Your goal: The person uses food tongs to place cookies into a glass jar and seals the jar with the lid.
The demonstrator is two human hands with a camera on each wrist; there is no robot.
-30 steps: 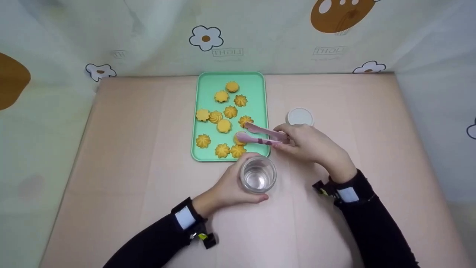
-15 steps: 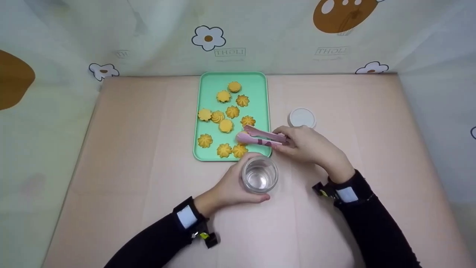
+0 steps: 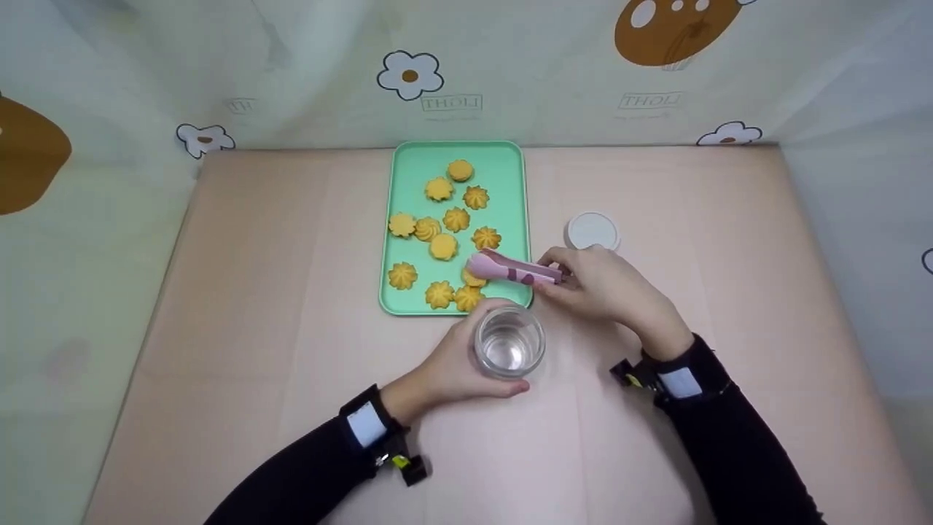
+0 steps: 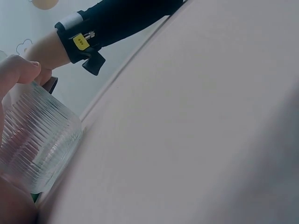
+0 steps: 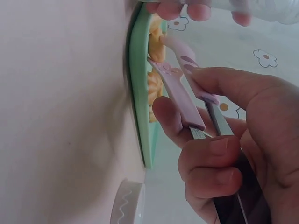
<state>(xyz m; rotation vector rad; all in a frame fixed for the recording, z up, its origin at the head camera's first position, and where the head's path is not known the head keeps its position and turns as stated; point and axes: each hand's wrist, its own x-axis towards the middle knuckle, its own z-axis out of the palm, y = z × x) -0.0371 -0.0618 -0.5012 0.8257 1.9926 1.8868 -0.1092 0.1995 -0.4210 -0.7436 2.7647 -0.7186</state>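
Bringing the tips of the pink tongs (image 3: 521,271) closer together than half a second ago, by squeezing with the right hand (image 3: 609,283), right at a flower-shaped cookie (image 3: 473,281) near the right edge of the green tray (image 3: 510,169), towards its near right corner. In the head view, also gripping a clear glass jar (image 3: 509,341) with the left hand (image 3: 458,361), just off the tray's near edge, with its mouth facing up. Seeing a white lid (image 3: 592,230) lying beyond the tray's right edge, behind the right hand.

From the left wrist, seeing the left hand curving around the jar's ribbed wall; probably handling something rigid, smooth and breakable, so needing a firm grasp around the body.

From the right wrist, holding the tongs between thumb and fingers, with the tips lying against or just beside the cookie; not being able to tell whether both are pressing on it. Probably dealing with something light, dry and crumbly, so needing gentle pressure across its thick sides rather than its ridges.
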